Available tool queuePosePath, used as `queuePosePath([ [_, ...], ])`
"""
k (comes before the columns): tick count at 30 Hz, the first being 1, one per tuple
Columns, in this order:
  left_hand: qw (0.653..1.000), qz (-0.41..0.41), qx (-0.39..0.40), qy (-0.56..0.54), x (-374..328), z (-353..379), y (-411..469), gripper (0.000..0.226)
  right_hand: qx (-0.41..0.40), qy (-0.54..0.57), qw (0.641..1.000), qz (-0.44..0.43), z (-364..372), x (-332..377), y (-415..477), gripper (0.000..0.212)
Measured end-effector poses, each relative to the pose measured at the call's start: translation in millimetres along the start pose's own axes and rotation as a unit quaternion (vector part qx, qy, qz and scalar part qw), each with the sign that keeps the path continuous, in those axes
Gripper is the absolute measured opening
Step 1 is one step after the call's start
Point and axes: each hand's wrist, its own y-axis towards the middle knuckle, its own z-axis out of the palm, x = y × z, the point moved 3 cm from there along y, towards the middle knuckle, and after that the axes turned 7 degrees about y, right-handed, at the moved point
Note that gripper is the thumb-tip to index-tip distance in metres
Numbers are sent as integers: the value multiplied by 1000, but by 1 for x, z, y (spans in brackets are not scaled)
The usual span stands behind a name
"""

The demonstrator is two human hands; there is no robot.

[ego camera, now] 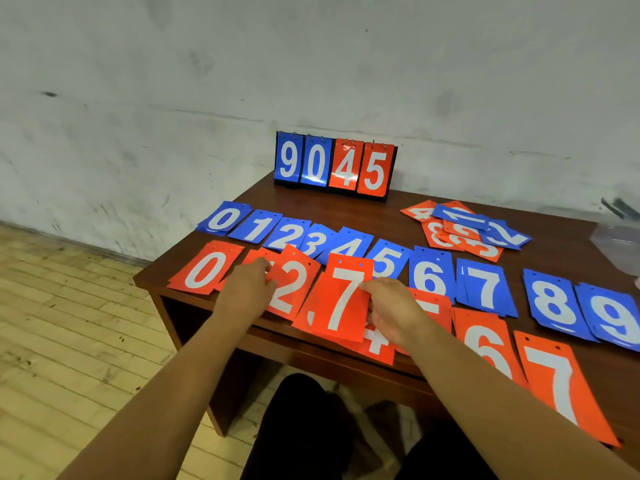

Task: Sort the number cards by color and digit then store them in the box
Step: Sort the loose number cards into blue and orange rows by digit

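Blue number cards lie in a row from blue 0 (pixel 224 218) to blue 9 (pixel 613 315) across the brown table (pixel 381 209). In front runs a red row: red 0 (pixel 204 271), red 2 (pixel 291 285), red 6 (pixel 486 344), and a red 7 (pixel 561 382) at the near right. My right hand (pixel 391 308) grips another red 7 card (pixel 341 299), held over the red row. My left hand (pixel 247 287) pinches the left edge of the red 2 and covers the card beside it. An unsorted pile of red and blue cards (pixel 465 228) lies at the back right.
A flip scoreboard (pixel 334 166) showing 9 0 4 5 stands at the table's back edge against the white wall. A clear plastic item (pixel 618 244) sits at the far right. Wooden floor lies to the left. My dark-clothed legs are under the table's front edge.
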Motion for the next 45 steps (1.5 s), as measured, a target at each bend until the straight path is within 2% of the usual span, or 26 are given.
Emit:
queuePosePath([
  [7, 995, 35, -54, 76, -5, 11, -3, 47, 22, 50, 998, 10, -15, 0, -4, 18],
  [9, 994, 42, -95, 34, -9, 8, -6, 41, 22, 61, 998, 0, -15, 4, -7, 15],
  [10, 993, 50, -107, -20, -13, 4, -9, 35, 26, 73, 997, -8, -15, 8, -9, 14],
  [12, 982, 58, -56, -168, -27, -2, -16, 29, 36, 91, 995, -22, -14, 15, -14, 15],
  [15, 923, 42, 96, -370, -57, -5, -30, 22, 38, 83, 995, -38, -14, 20, -20, 16],
  [18, 898, 61, 128, -416, -80, 2, -37, 9, 6, 35, 997, -74, -23, 20, -26, 14],
  [23, 873, 75, 161, -454, -119, 23, -47, 7, -108, -84, 981, -135, -64, 22, -40, 17],
  [25, 865, 100, 172, -462, -139, 29, -54, 11, -132, -82, 977, -148, -89, 23, -47, 15],
  [26, 867, 109, 170, -455, -150, 31, -57, 16, -143, -71, 975, -153, -104, 24, -51, 14],
  [29, 913, 169, 122, -351, -180, 37, -67, 23, -209, -82, 961, -160, -151, 29, -64, 7],
  [30, 919, 199, 109, -323, -190, 40, -72, 22, -232, -86, 955, -163, -168, 30, -68, 5],
  [32, 915, 265, 100, -289, -213, 46, -82, 15, -273, -99, 943, -165, -200, 30, -76, 4],
  [35, 909, 350, 97, -203, -248, 56, -96, 9, -321, -139, 925, -151, -241, 21, -89, 16],
  [40, 895, 425, 126, -60, -286, 79, -107, 35, -349, -221, 905, -100, -286, 0, -101, 16],
  [42, 888, 442, 125, -6, -291, 86, -105, 38, -360, -281, 885, -92, -293, -5, -105, 11],
  [45, 881, 453, 139, 11, -293, 91, -103, 40, -379, -350, 853, -76, -294, -11, -106, 11],
])
